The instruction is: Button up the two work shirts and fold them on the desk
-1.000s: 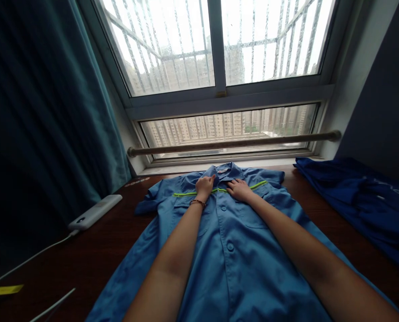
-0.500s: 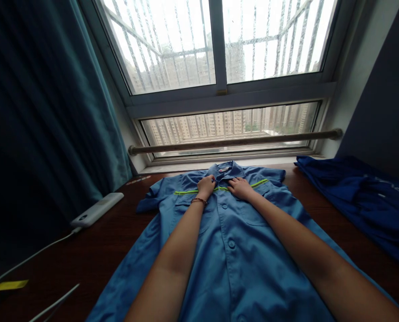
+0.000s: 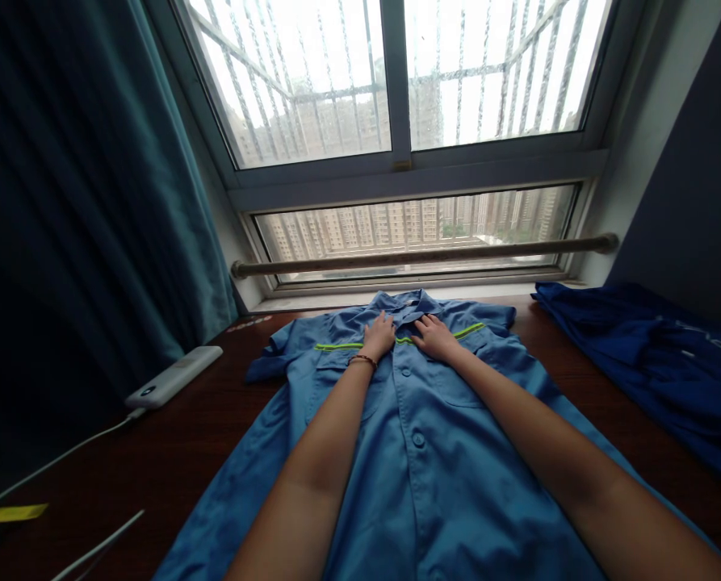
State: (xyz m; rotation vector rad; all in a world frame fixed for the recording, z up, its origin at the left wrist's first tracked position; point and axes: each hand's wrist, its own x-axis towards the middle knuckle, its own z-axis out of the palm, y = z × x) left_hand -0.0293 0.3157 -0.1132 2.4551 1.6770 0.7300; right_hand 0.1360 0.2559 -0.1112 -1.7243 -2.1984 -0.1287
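A blue short-sleeved work shirt [image 3: 360, 452] lies spread front side up, its collar toward the window and a yellow-green stripe across the chest. My left hand [image 3: 380, 335] rests on the shirt just left of the button placket, below the collar [image 3: 417, 303], with its fingers stretched out. On the other side of the placket, my right hand [image 3: 433, 336] lies on the chest with fingers spread, close under the right collar point. Large buttons [image 3: 419, 439] run down the placket. A thin bracelet [image 3: 363, 360] circles my left wrist.
The shirt lies on a dark brown wooden surface [image 3: 215, 436]. A white power bank [image 3: 175, 377] with a cable is at the left, beside a blue curtain [image 3: 172, 210]. Darker blue cloth [image 3: 656, 363] lies at the right. A metal rail [image 3: 426, 257] crosses the window behind.
My left hand has opened from a closed grip near the collar and now lies flatter, slightly further right. My right hand has barely moved.
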